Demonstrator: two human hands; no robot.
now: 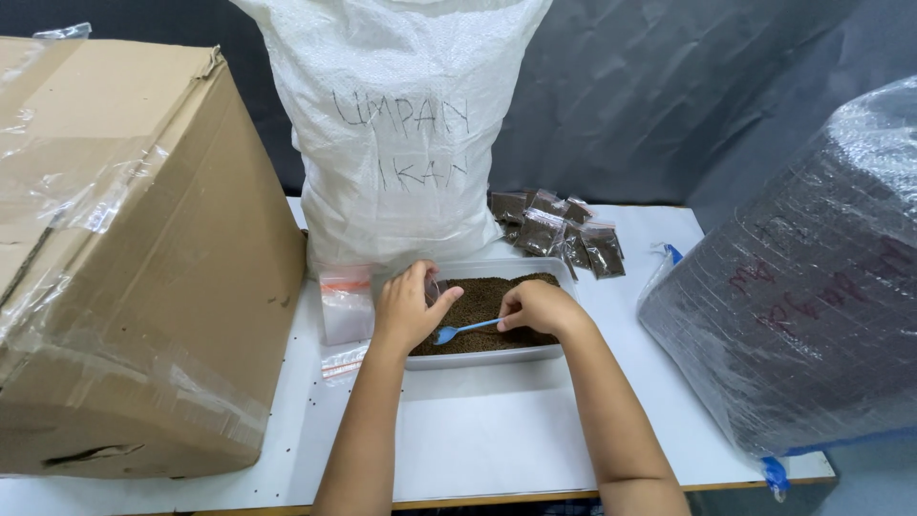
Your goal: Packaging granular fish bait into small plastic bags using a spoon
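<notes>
The right hand pinches the handle of a small blue spoon, fingers closed on it, with the bowl pointing toward 9 o'clock over the brown granules in a clear shallow tray. The left hand curls its fingers around a small clear bag, held just above the tray's 9 o'clock end. The step goes best, by the look of it, with the bag mouth kept over the tray, so spilled grains fall back in, and the spoon kept level.

Room is tight. A cardboard box crowds the 9 o'clock side, a white woven sack stands touching the tray at 12 o'clock, and a wrapped dark bundle closes in at 3 o'clock. Filled packets lie at 1 o'clock. A stack of empty bags sits just beside the left hand. The white table offers open surface toward 6 o'clock, up to its near edge.
</notes>
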